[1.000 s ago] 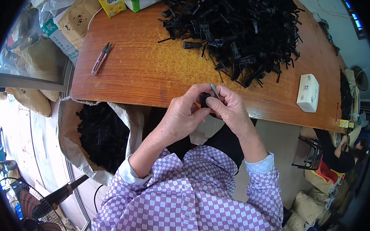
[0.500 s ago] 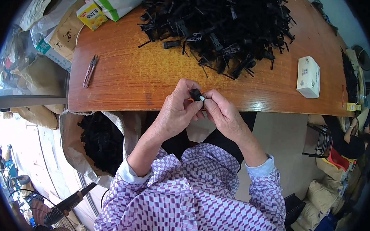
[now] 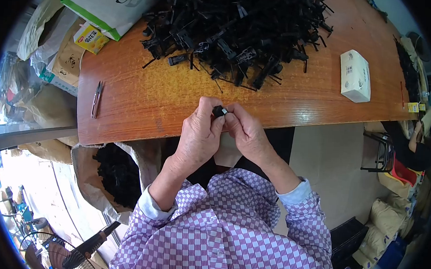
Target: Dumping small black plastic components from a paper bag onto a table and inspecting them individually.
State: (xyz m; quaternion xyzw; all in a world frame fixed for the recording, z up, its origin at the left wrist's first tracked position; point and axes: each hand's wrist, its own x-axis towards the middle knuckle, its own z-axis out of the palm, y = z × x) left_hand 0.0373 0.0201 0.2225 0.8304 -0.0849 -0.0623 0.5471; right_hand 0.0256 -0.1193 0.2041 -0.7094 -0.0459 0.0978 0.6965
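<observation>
Just past the near edge of the wooden table (image 3: 129,103), both my hands meet around a small black plastic part (image 3: 218,111) with a white or shiny patch on one end. My left hand (image 3: 198,133) is closed, pinching the part between thumb and fingers. Its thumb and fingertips hide much of the piece. From the other side my right hand (image 3: 248,136) is closed too, its thumb and forefinger gripping the pale end. Beyond my hands lies a big heap of black plastic parts (image 3: 230,35), several with thin stems sticking out.
Thread snips (image 3: 96,100) lie at the table's left. A white tissue pack (image 3: 355,76) sits to the right. At the back left are a yellow box (image 3: 90,39) and a white-green bag (image 3: 93,8). Below the left edge stands a sack (image 3: 84,169) of black parts; a fan (image 3: 55,253) is lower left.
The whole view has shifted and tilted slightly. Both hands still pinch the black plastic part, which sits at a slightly different angle, its pale end still by my right fingers.
</observation>
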